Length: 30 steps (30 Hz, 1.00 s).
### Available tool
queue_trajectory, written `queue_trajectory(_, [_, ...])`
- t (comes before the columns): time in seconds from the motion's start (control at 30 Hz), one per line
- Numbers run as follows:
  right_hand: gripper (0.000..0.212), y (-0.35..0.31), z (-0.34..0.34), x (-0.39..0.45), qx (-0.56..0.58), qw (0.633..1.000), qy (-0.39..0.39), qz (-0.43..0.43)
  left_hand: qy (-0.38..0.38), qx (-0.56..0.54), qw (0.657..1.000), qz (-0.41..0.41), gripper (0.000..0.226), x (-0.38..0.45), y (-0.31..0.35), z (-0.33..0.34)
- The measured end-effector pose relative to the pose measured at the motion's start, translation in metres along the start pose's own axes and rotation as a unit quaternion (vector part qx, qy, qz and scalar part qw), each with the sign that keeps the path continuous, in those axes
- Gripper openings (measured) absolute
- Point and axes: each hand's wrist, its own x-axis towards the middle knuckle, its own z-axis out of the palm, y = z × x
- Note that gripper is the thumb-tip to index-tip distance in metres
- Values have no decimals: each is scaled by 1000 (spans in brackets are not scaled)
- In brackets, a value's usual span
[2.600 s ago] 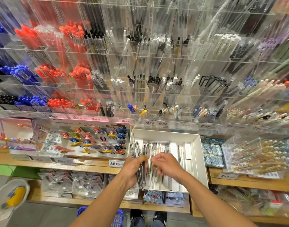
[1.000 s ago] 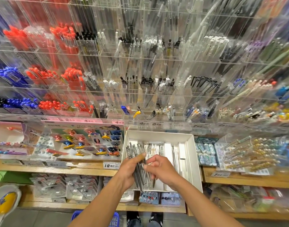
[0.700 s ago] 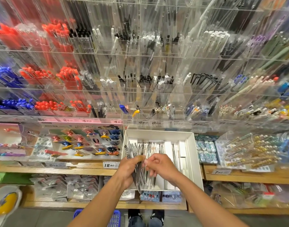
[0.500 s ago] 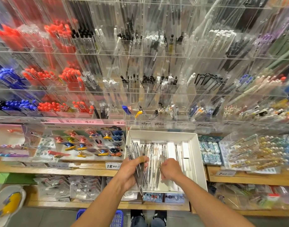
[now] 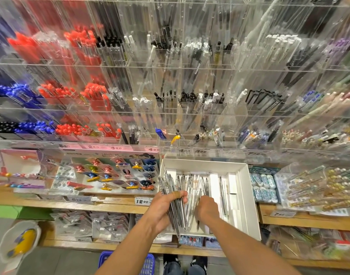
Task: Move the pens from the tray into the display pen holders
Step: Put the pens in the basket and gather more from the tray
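A white tray (image 5: 247, 195) sits on the wooden shelf below the clear display pen holders (image 5: 190, 108). My left hand (image 5: 166, 205) grips a bundle of clear-barrelled pens (image 5: 168, 185) over the tray's left side. More loose pens (image 5: 194, 187) lie side by side inside the tray. My right hand (image 5: 206, 208) reaches down among those pens with its fingers bent; whether it holds one is hidden by the back of the hand. Above, the acrylic holders carry red, blue, black and clear pens.
A display card of small clip items (image 5: 114, 173) lies left of the tray. Packs of erasers (image 5: 264, 185) and a box of beaded pens (image 5: 318, 187) lie to its right. Price tags (image 5: 143, 201) line the shelf edge (image 5: 102, 205). A blue basket (image 5: 148, 262) stands on the floor by my feet.
My right hand has moved off the bundle, down and right into the loose pens in the tray. My left hand keeps its grip on the bundle.
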Motion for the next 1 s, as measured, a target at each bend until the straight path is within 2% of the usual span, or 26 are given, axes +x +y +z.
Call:
queue_trajectory(0.1, [5,1,-4,-1,7,1000,1,-10,5,6,1000,2,57,-1,1,1])
queue_trajectory(0.23, [31,13,-19,-5,31,999,19,-16,22,12,1000,5,65,-2,1,3])
queue_trajectory(0.3, [35,19,-30,-10,64,997,26,-33,29,12,999,9,68,-2,2,4])
queue_trajectory(0.43, [12,17,-53,-33,210,971,10,-111,46,15,999,7,66,0,0,5])
queue_trajectory(0.5, [7,10,-61,-48,265,953,-14,-147,57,9,998,9,62,2,-2,8])
queue_trajectory(0.63, [11,-7,-63,-71,280,936,-36,-213,48,6,999,5,65,1,-3,17])
queue_trajectory(0.77, [17,-19,-54,-78,260,934,-4,-246,47,-7,999,16,68,-1,-4,20])
queue_trajectory(0.83, [16,-21,-52,-76,268,930,-23,-249,52,-11,998,21,60,-1,-3,17])
queue_trajectory(0.93, [17,-18,-59,-65,341,901,-108,-246,74,21,996,35,32,-1,3,9])
queue_trajectory(1.0, [16,-18,-61,-49,367,900,-96,-214,77,27,996,39,14,-4,6,4])
